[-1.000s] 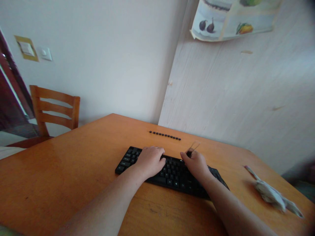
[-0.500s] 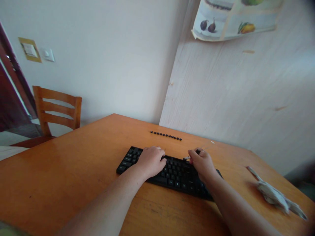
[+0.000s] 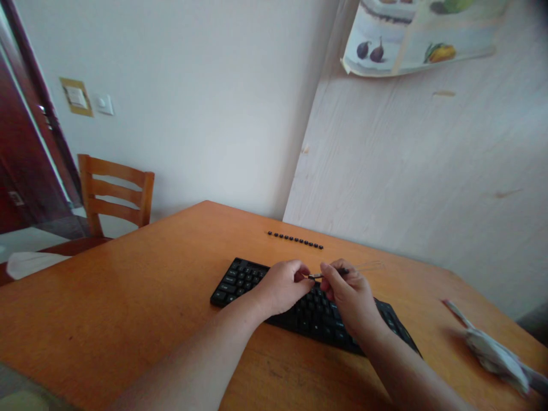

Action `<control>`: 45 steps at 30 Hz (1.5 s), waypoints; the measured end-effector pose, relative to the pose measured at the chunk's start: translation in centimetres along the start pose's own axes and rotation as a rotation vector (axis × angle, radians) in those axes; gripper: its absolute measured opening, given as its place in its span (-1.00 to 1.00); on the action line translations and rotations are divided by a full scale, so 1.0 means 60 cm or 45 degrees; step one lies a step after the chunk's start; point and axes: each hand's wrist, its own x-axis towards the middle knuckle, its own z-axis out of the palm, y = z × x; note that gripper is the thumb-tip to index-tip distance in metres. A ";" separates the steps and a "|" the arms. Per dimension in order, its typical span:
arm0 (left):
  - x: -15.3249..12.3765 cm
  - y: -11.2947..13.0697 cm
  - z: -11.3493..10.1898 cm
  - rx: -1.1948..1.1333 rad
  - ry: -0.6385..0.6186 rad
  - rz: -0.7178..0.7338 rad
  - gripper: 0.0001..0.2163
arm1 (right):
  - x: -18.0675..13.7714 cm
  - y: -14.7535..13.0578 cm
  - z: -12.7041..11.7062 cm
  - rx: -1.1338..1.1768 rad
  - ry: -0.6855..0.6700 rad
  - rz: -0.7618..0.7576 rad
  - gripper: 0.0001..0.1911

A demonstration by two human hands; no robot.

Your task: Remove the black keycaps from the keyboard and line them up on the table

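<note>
A black keyboard (image 3: 244, 281) lies slantwise on the wooden table (image 3: 141, 297), partly covered by both hands. My right hand (image 3: 349, 291) grips a keycap puller (image 3: 342, 270); thin wires stick out of it to the right, and its pale tip points left. At that tip is a small black keycap (image 3: 311, 278). Above the keyboard's back edge, the thumb and forefinger of my left hand (image 3: 285, 285) close on this keycap. Behind the keyboard stands a straight row of several small black keycaps (image 3: 295, 240).
A crumpled whitish cloth (image 3: 492, 354) rests at the table's right side. Against the left table edge is a wooden chair (image 3: 115, 188). The wall (image 3: 205, 114) and a board with a fruit poster (image 3: 385, 40) rise behind the table.
My left hand has moved right from the keyboard keys to the puller's tip and closed on the keycap there. The puller has shifted slightly left over the keyboard. The view has turned slightly left.
</note>
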 end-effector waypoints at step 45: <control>0.001 0.016 -0.017 -0.636 -0.091 -0.183 -0.77 | 0.014 0.005 -0.018 -0.846 -0.198 -0.438 -0.81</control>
